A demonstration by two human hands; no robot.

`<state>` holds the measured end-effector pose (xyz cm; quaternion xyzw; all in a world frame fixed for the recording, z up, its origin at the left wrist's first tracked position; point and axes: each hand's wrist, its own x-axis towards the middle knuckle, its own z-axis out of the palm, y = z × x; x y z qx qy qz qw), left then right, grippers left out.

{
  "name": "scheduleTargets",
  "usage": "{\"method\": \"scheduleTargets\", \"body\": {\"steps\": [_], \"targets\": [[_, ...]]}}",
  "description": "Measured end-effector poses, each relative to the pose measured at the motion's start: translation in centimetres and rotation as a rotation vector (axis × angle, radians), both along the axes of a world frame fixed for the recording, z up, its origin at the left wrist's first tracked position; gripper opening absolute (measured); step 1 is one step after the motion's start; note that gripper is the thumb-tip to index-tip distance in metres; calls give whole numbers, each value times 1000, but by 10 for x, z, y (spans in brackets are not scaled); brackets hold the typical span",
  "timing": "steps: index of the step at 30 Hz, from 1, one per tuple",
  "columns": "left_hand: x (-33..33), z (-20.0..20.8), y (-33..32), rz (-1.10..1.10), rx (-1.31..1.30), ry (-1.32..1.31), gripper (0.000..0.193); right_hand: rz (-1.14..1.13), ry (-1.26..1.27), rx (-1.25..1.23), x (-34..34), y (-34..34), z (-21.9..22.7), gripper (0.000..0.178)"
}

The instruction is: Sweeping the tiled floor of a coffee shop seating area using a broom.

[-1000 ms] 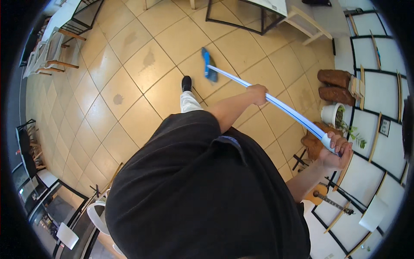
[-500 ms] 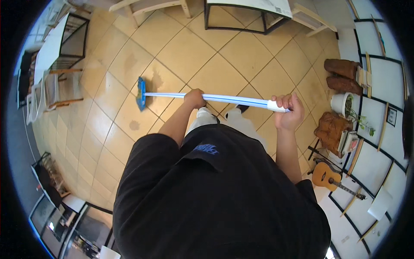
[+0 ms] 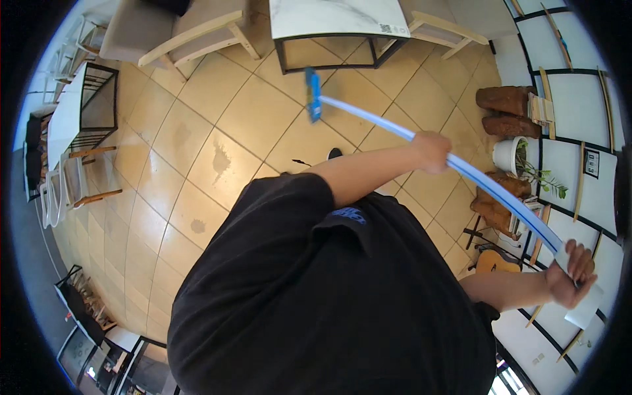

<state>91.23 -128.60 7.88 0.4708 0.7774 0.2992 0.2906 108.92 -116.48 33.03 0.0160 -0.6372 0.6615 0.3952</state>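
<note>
A broom [image 3: 503,194] with a blue-and-white striped handle slants across in front of me. Its blue head [image 3: 313,95] is to the far side, close to the near legs of the white table, and looks blurred. Partway up the handle, my left hand [image 3: 431,151] is closed round it. My right hand [image 3: 573,273] holds the white top end out at the right, with its fingers curled about it. Whether the head touches the floor, I cannot tell.
Ahead stands a marble-topped table [image 3: 339,18] with wooden-framed chairs [image 3: 204,39] beside it. Another white table [image 3: 69,108] is at the left. Along the right wall are brown stools [image 3: 507,99], a potted plant [image 3: 507,156] and a guitar [image 3: 497,261]. Wet-looking stains [image 3: 222,161] mark the tiles.
The broom's head has swung from the left to the right and farther away. Both hands have moved right with the handle, the right one also lower in view. My view has shifted slightly.
</note>
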Motion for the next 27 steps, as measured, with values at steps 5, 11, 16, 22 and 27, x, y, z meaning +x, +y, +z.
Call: {"method": "scheduleTargets", "body": {"steps": [5, 11, 16, 22, 27], "targets": [[-37, -11, 74, 119, 187, -111, 17, -107, 36, 318, -49, -8, -20, 22], [-54, -139, 94, 267, 105, -360, 14, -117, -8, 253, -103, -10, -127, 27], [-61, -125, 40, 418, 229, -216, 16, -224, -149, -172, -118, 8, -110, 33], [-82, -150, -82, 615, 105, -258, 10, 4, -207, -306, -163, -48, -152, 31], [-90, -153, -171, 828, 199, -99, 9, 333, -223, -255, -208, -124, -143, 29]]}}
